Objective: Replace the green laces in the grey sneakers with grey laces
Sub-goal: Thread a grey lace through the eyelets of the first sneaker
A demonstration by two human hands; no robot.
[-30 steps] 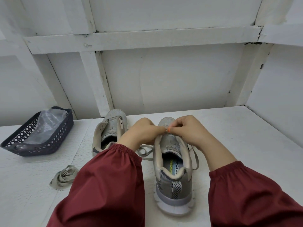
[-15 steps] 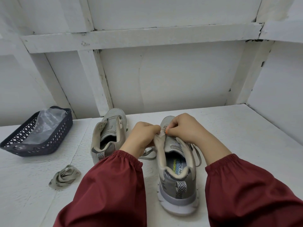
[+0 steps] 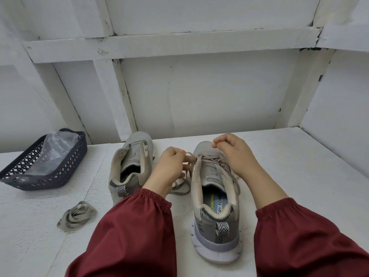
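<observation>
Grey mesh sneaker (image 3: pixel 214 198) sitting on the rough white surface (image 3: pixel 299 176) between the hands, long axis running straight away from the person, toe pointing at the wall, padded heel with chevron pull-tab lying nearest. Left hand (image 3: pixel 171 166) pinching the flat woven grey lace (image 3: pixel 207 159) beside the eyelets, fingers curled; right hand (image 3: pixel 233 152) curling over the toe, fingertips pinching a strand of it. Second sneaker (image 3: pixel 137 154) lying parallel just left of the left hand, with a loose lace bundle (image 3: pixel 76 215) and a dark lattice basket (image 3: pixel 65 172) sitting further left.

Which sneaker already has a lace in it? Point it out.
The sneaker on the right, nearer the camera: a grey lace crosses its front eyelets. The left sneaker shows no lace at all.
</observation>
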